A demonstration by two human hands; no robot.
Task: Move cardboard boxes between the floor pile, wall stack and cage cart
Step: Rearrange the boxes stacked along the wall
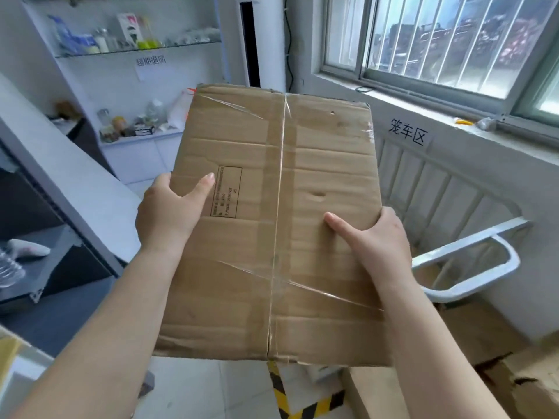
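Box: large flat brown cardboard box point(272, 225), creased, sealed with clear tape down the centre seam and diagonal strips near two corners; held up in the air at centre of view, broad face toward the camera, far edge tilted away toward the wall.
Label: small black-outlined printed rectangle point(226, 192) on the box face, just beside the left thumb; text too small to read.
Left hand: bare left hand point(169, 210) clamped on the left edge of the box, thumb pressed flat on the top face, fingers wrapped around behind and hidden.
Right hand: bare right hand point(375, 237) gripping the right edge of the box, thumb lying flat on the face pointing inward, other fingers curled out of sight under the side.
Hands relation: well apart, one on each long side, both closed tight on the cardboard.
Cage cart: white metal barred cage cart point(472, 255) below and right of the box, under the window sill; rounded handle loop visible.
Other boxes: brown cardboard boxes point(484, 352) lower right, partly behind the right forearm, some torn.
Floor: yellow-black striped hazard tape point(290, 400) on pale floor below the box.
Wall sign: black characters point(408, 133) on white wall below the barred window point(453, 40).
Shelves: glass display shelves point(136, 46) with blurred small items, upper left.
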